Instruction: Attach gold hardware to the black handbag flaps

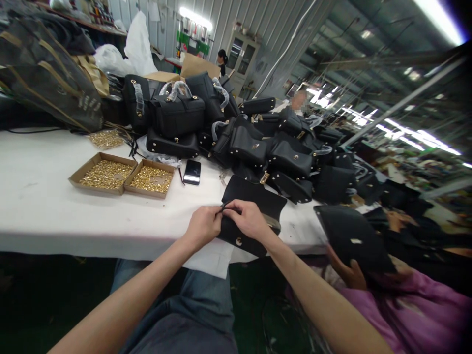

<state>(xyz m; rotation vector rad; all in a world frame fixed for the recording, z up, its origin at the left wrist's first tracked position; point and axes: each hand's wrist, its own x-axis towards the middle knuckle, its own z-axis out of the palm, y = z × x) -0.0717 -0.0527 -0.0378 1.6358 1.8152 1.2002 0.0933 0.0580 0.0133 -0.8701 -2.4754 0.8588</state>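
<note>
1. The black bag lies opened on the tabletop at the frame's centre, its long axis sloping down toward the right.
2. The left hand sits at the bag's left edge, fingers closed; the right hand reaches over the bag to that same edge, also pinching. Both meet on a narrow black part, its exact form hidden by the fingers.
3. Piled bags crowd just behind, toward the top of the frame.
4. A phone and two boxes of gold-coloured pieces lie upper left.
5. Lower right, a co-worker's hand holds another black piece.
</note>
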